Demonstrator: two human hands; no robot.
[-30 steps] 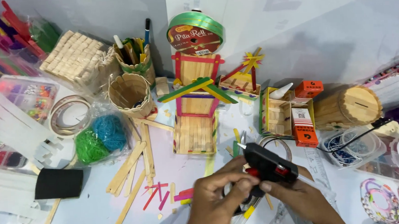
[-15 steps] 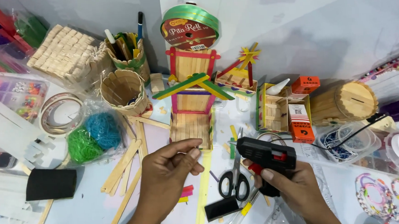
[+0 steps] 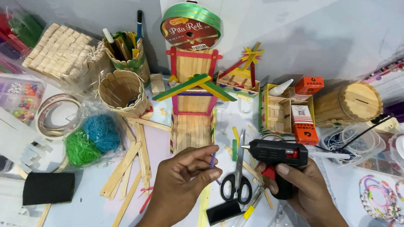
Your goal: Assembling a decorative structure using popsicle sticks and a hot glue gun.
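Ideally the left hand (image 3: 185, 181), fingers pinching a small purple stick (image 3: 212, 160), holds steady w/ the tip near the nozzle of the black glue gun (image 3: 278, 154), which the right hand (image 3: 303, 191) grips around the handle, one finger on the red trigger, above the scissors (image 3: 237, 180).

Just two bare hands here, left hand (image 3: 185, 181) and right hand (image 3: 303, 191). No gloves, rings or watch showing, forearms bare with no sleeves. Short, plain, unpainted nails.
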